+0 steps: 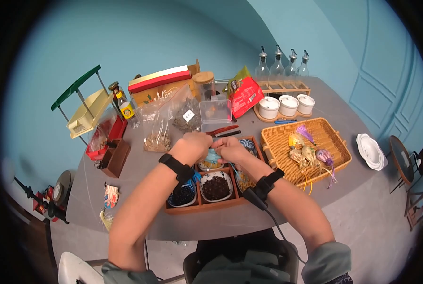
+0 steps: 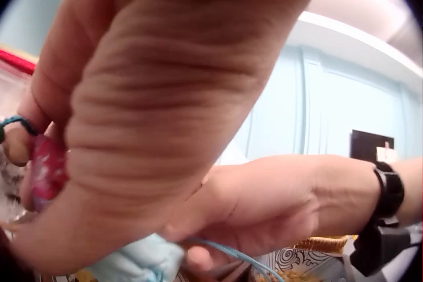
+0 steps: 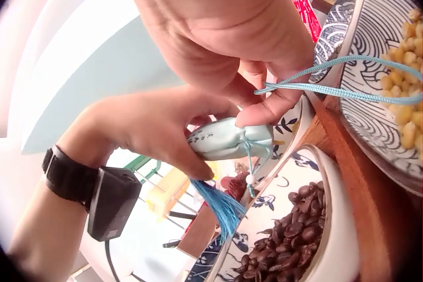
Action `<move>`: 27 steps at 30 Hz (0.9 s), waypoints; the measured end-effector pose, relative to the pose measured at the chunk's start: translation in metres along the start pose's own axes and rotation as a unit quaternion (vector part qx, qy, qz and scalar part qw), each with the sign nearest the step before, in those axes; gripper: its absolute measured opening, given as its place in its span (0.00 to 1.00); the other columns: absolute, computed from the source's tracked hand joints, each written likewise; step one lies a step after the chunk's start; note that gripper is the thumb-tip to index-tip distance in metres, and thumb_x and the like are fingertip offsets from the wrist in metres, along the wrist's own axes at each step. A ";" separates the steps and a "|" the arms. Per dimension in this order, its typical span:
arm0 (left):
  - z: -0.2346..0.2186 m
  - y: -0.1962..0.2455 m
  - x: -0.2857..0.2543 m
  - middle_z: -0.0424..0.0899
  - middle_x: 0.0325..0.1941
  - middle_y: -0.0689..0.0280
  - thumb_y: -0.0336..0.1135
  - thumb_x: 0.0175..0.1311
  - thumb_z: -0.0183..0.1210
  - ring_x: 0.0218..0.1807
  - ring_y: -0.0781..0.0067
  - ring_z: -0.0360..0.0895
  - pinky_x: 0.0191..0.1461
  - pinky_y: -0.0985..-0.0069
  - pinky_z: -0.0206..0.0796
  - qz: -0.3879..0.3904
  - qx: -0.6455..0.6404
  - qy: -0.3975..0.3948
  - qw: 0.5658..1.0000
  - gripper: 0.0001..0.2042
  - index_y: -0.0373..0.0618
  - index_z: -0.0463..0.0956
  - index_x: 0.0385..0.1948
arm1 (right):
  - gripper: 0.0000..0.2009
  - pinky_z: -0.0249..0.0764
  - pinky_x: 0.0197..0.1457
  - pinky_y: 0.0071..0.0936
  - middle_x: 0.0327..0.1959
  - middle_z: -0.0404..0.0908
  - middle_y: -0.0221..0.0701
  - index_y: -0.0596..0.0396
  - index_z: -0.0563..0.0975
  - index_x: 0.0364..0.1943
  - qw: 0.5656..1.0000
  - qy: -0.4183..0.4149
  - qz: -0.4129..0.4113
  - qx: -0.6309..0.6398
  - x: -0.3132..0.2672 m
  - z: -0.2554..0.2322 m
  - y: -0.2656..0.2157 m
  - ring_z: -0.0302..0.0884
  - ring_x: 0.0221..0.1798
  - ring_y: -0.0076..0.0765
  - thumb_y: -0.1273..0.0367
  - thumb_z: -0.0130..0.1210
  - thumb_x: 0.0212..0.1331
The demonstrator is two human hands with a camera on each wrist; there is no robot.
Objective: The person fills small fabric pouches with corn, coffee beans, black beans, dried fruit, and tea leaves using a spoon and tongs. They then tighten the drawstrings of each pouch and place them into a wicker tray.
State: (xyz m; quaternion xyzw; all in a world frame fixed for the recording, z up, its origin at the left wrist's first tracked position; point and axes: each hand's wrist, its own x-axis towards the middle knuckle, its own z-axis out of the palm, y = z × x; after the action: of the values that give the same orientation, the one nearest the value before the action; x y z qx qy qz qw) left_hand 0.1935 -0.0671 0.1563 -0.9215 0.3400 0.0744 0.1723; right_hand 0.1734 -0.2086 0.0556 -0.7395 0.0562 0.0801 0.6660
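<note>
A light blue pouch (image 3: 228,138) with a blue tassel (image 3: 221,208) is held between both hands above the compartment tray (image 1: 206,207). My left hand (image 3: 155,126) grips one end of the pouch, fingers curled round it; a pink piece (image 2: 49,171) shows by its fingers in the left wrist view. My right hand (image 3: 231,37) pinches the light blue cord (image 3: 317,87) beside the pouch's other end. The cord loops over a bowl of yellow kernels (image 3: 403,83). Below the pouch lies a bowl of dark brown beans (image 1: 216,188).
At the right a wicker basket (image 1: 280,168) holds several tasselled pouches. Bags, a clear plastic box (image 1: 216,111), white lidded pots (image 1: 269,108) and glass bottles stand behind the tray. Left are a brown box (image 1: 117,161) and a small tasselled pouch (image 1: 110,196).
</note>
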 end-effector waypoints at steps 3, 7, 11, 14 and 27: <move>0.003 0.001 0.001 0.87 0.52 0.52 0.23 0.42 0.73 0.56 0.53 0.85 0.56 0.63 0.79 -0.010 -0.008 -0.006 1.000 0.23 0.42 0.85 0.46 | 0.10 0.83 0.41 0.21 0.43 0.82 0.30 0.59 0.78 0.52 0.999 -0.006 0.012 0.045 -0.002 -0.002 -0.003 0.80 0.43 0.24 0.75 0.56 0.68; -0.002 0.000 0.000 0.87 0.52 0.53 0.25 0.42 0.74 0.57 0.53 0.84 0.57 0.63 0.79 -0.023 -0.001 -0.031 0.999 0.23 0.43 0.85 0.47 | 0.11 0.84 0.45 0.24 0.45 0.79 0.30 0.59 0.76 0.53 0.996 -0.011 0.027 0.084 -0.004 -0.001 0.000 0.79 0.43 0.25 0.74 0.56 0.69; 0.000 -0.001 0.000 0.88 0.52 0.54 0.29 0.42 0.77 0.57 0.55 0.85 0.58 0.63 0.78 -0.023 0.024 -0.011 0.999 0.25 0.44 0.85 0.48 | 0.12 0.84 0.47 0.26 0.46 0.79 0.30 0.57 0.75 0.55 0.996 -0.018 0.031 0.085 -0.008 0.001 -0.003 0.79 0.43 0.26 0.71 0.56 0.70; 0.000 -0.003 0.003 0.88 0.52 0.55 0.36 0.39 0.80 0.57 0.55 0.85 0.58 0.63 0.77 -0.016 0.034 -0.044 0.998 0.28 0.44 0.85 0.49 | 0.14 0.84 0.47 0.26 0.47 0.79 0.29 0.56 0.73 0.56 0.994 -0.033 0.024 0.099 -0.012 0.002 -0.006 0.79 0.43 0.24 0.69 0.56 0.71; 0.005 -0.026 -0.011 0.88 0.50 0.56 0.38 0.38 0.80 0.55 0.55 0.85 0.55 0.61 0.77 -0.005 -0.049 -0.016 0.999 0.34 0.44 0.80 0.53 | 0.17 0.79 0.41 0.20 0.47 0.78 0.27 0.48 0.71 0.60 0.982 -0.016 0.043 0.182 -0.029 -0.009 -0.012 0.81 0.46 0.23 0.62 0.56 0.73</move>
State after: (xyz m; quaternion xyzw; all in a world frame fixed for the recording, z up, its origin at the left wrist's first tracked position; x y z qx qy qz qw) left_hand 0.2023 -0.0402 0.1613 -0.9291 0.3287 0.1054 0.1328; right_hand 0.1479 -0.2167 0.0743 -0.6014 0.0908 0.1091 0.7863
